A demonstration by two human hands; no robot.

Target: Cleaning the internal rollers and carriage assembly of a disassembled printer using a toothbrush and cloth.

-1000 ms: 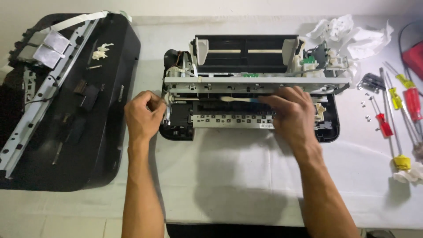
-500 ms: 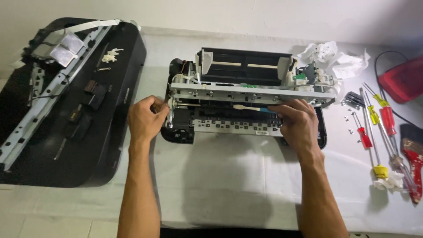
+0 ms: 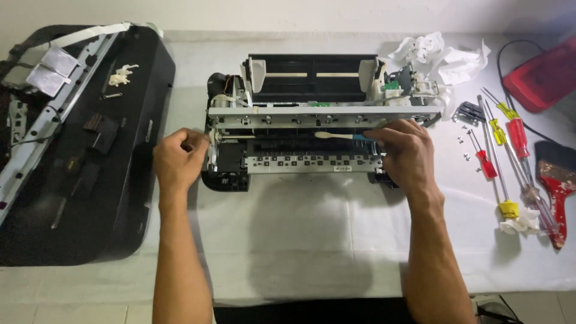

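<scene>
Head view, white-clothed table (image 3: 312, 240), pale wall, left hand (image 3: 177, 162) grip pinching printer (image 3: 300, 129) shaft end, right hand (image 3: 408, 153) grip pinching swab (image 3: 336, 136).

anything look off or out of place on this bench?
The printer is stripped, its black cover lying apart at the left with loose parts on it. The right hand holds a toothbrush inside the mechanism, an odd tool there. Small screws lie scattered by the screwdrivers, beside crumpled tissue.

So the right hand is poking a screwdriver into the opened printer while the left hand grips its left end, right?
Not quite. The right hand holds a toothbrush, not a screwdriver, inside the printer; the left hand does grip its left end. The head view shows this.
</scene>
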